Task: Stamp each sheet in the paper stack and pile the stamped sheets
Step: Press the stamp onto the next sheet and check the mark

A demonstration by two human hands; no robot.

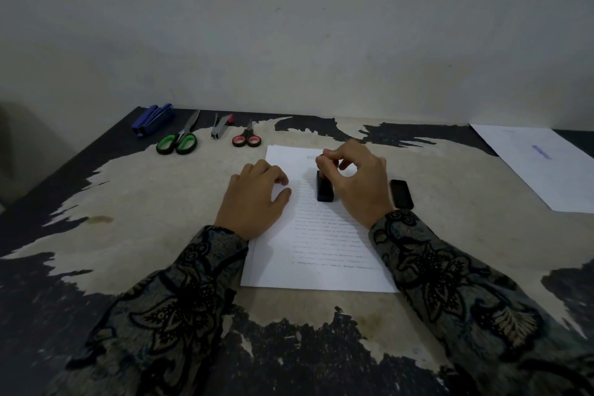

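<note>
stamp [324, 190] upright, base lengthwise along sheet [321, 251]

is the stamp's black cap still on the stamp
No, the black cap lies on the table right of the paper stack, apart from the stamp in the right hand.

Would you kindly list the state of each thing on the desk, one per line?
stamp: upright on the top sheet, its top gripped by the right hand
paper stack: flat, held down by the left hand
stamp cap: off, lying right of the stack
stamped sheet: flat, far right
green scissors: closed
red scissors: closed
blue stapler: lying idle
staple remover: lying idle
</note>
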